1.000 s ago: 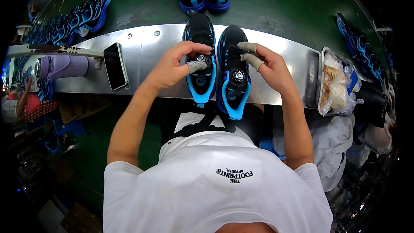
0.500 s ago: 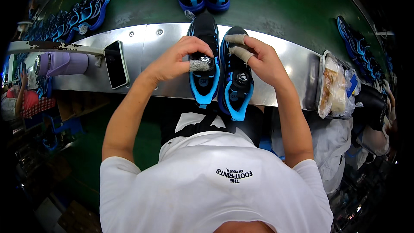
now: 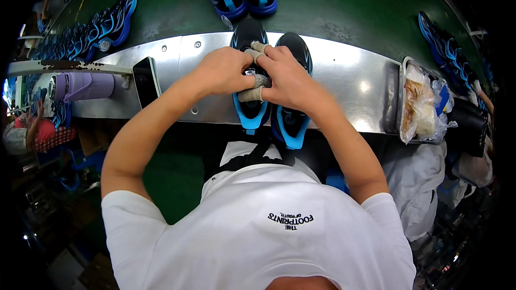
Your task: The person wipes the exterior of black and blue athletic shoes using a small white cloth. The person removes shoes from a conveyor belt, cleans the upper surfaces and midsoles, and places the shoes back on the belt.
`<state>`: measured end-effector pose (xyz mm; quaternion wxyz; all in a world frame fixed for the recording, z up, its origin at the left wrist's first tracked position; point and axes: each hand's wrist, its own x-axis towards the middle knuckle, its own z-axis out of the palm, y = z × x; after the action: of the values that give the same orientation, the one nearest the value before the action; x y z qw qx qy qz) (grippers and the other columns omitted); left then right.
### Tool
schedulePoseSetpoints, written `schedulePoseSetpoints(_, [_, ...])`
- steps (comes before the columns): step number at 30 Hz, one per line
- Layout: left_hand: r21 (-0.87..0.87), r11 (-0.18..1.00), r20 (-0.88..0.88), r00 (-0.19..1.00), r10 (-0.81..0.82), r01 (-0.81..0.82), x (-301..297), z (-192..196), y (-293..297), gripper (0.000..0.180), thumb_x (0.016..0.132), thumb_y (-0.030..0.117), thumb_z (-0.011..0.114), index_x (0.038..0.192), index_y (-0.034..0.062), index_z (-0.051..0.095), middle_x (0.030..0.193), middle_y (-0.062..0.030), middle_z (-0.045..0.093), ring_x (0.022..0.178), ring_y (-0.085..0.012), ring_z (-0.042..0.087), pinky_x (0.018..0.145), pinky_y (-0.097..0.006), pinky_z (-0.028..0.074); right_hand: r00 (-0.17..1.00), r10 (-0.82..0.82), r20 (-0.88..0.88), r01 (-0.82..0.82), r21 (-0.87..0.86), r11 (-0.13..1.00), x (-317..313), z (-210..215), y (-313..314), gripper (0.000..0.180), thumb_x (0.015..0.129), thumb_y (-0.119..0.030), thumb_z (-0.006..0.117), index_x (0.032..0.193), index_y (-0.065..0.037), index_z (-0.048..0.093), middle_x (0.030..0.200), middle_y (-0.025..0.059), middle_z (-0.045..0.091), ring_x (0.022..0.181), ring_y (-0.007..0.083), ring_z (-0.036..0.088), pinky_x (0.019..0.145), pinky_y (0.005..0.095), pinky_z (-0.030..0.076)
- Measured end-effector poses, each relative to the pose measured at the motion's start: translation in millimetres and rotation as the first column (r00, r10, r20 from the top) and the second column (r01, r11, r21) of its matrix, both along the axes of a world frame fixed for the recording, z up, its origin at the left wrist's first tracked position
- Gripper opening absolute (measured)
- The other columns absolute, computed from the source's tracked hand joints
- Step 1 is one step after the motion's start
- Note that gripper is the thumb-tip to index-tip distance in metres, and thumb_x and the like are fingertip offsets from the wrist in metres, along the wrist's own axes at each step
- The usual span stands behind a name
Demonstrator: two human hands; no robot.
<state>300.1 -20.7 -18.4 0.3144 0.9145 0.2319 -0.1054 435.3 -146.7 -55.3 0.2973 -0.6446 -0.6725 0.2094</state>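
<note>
A pair of black-and-blue sneakers lies side by side at the near edge of the metal ledge, toes pointing away from me. Over the tongue of the left sneaker (image 3: 251,122), my left hand (image 3: 227,71) is closed, its thumb wearing a grey finger cover. Meeting it there, my right hand (image 3: 285,79) has bent fingers and thumb in beige covers, also closed on that sneaker. Between them the fingers hide most of the sneaker's dial and lacing. The right sneaker (image 3: 292,140) lies under my right hand, partly covered by it.
Beyond the metal ledge (image 3: 344,83), another pair of sneakers (image 3: 260,1) stands on a green surface (image 3: 344,8). More sneakers line up at far left (image 3: 110,24) and far right (image 3: 443,48). A phone (image 3: 146,82), purple bottle (image 3: 88,86) and metal tray (image 3: 403,104) with plastic-wrapped items flank me.
My right hand has moved left from the right sneaker to the left one, joining my left hand. The pair beyond the ledge appears slightly further left in view.
</note>
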Motion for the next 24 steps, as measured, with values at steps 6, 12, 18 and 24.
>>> schedulePoseSetpoints(6, [0.058,0.975,0.043,0.976,-0.215,0.213,4.3,-5.2,7.0,0.028,0.064,0.025,0.066,0.081,0.0031,0.064,0.074,-0.0145,0.062,0.072,-0.0339,0.06,0.065,-0.042,0.047,0.998,-0.043,0.038,0.046,-0.056,0.997,-1.0,-3.3,-4.0,0.071,0.063,-0.027,0.081,0.126,-0.002,0.058,0.136,0.0147,0.053,0.114,0.0363,0.05,0.099,0.0403,0.046])
schedulePoseSetpoints(12, [0.032,0.979,0.196,0.959,-0.206,0.204,-10.7,-2.9,9.1,0.028,0.062,0.014,0.067,0.086,0.0023,0.058,0.084,-0.0124,0.056,0.08,-0.0291,0.055,0.067,-0.038,0.044,0.997,-0.032,-0.077,0.024,-0.101,0.995,2.7,1.7,-1.0,0.072,0.066,-0.024,0.08,0.132,-0.007,0.056,0.139,0.0165,0.05,0.118,0.0352,0.049,0.1,0.0421,0.044])
schedulePoseSetpoints(18, [-0.268,0.955,0.414,0.881,0.23,-0.123,-47.9,-24.7,-11.5,0.033,0.071,0.007,0.068,0.103,0.0045,0.059,0.099,-0.0075,0.055,0.093,-0.0216,0.054,0.077,-0.031,0.044,0.925,-0.004,-0.38,-0.056,-0.147,0.987,22.9,9.8,-0.3,0.05,0.076,-0.021,0.078,0.124,-0.012,0.065,0.122,0.0124,0.058,0.105,0.0278,0.055,0.094,0.038,0.046])
schedulePoseSetpoints(24, [-0.206,0.943,0.442,0.836,0.327,-0.26,-34.6,-25.3,-32.5,0.032,0.07,0.01,0.075,0.098,0.005,0.061,0.096,-0.0084,0.056,0.094,-0.0254,0.056,0.079,-0.034,0.046,0.909,-0.016,-0.415,-0.02,-0.082,0.996,20.4,4.5,1.5,0.036,0.081,-0.019,0.075,0.115,-0.012,0.069,0.104,0.0085,0.06,0.088,0.0216,0.054,0.079,0.0334,0.047])
